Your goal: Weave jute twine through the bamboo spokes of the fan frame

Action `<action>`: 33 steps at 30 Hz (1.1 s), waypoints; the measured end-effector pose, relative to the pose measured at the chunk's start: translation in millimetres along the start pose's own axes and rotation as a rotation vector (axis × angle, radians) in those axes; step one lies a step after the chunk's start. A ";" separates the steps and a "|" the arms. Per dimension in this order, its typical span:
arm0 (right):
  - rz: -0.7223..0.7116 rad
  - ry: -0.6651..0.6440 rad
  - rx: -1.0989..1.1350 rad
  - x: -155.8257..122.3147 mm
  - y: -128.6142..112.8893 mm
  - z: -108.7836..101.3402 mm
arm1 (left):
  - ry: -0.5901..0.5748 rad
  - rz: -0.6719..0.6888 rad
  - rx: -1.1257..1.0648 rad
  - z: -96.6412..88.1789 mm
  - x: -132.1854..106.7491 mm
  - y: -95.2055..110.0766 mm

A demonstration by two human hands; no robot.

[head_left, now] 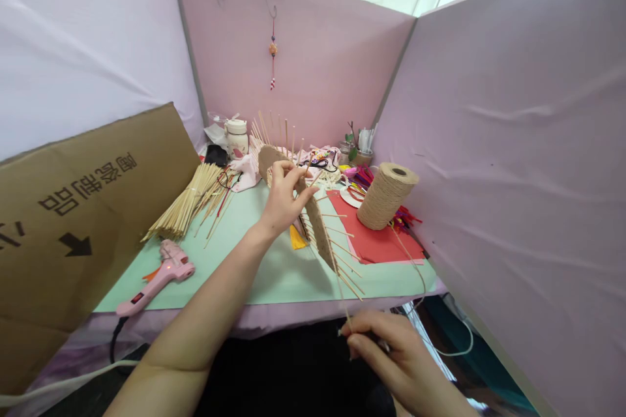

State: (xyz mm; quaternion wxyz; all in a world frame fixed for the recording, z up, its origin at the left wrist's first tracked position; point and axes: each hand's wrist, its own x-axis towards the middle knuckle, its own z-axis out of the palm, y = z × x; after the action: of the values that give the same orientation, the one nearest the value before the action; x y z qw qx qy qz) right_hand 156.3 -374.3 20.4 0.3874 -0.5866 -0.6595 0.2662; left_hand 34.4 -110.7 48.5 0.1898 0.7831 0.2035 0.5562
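My left hand (286, 195) pinches the board (320, 234), maybe to steady it; my right hand (386, 345) pinches string (344, 303), maybe for tightness.

The left grip (283, 197) holds matt cardboard (321, 234), with rough twine (385, 199) to its right and a smooth plastic glue gun (159, 281) leftward.
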 end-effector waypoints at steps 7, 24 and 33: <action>-0.026 0.306 -0.103 9.0 5.3 -51.1 | 0.123 -0.007 -0.135 11.1 -8.3 -5.7; -0.050 0.515 0.091 23.8 -9.7 -70.2 | 0.124 -0.011 -0.176 13.4 -8.4 -5.5; 0.198 0.522 0.161 88.0 70.5 -63.2 | 0.117 -0.019 -0.168 11.4 -9.7 -6.3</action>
State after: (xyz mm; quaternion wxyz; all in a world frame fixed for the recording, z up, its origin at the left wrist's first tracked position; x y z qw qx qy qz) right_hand 247.4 -282.7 16.4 0.5616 -0.6639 -0.4539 0.1943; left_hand 41.6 -111.4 34.0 0.2476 0.7288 0.1742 0.6142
